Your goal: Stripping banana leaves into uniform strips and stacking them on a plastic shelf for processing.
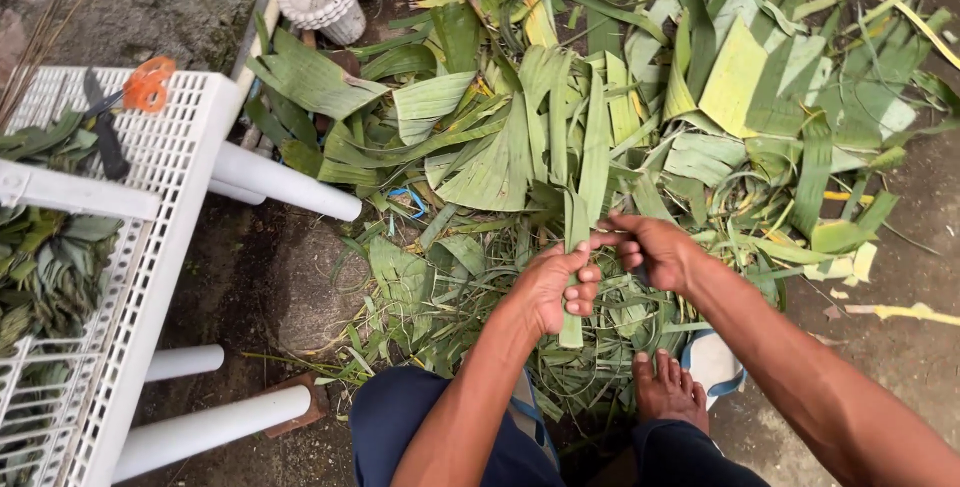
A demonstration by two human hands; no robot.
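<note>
2 hands working 1 green leaf strip (575, 247).
Left hand (555, 287) and right hand (655, 252) both pinch it; uneven pulling could tear it crookedly.

We are looking through a single head-worn camera, so no second view is sharing the scene. It is facing steeply down from above our own knees and bare foot (668, 389), close to our left hand (553, 287) and right hand (655, 250). It is taking in the leaf-strewn ground (900, 357) ahead and the white plastic rack (170, 167) along the left edge.
</note>
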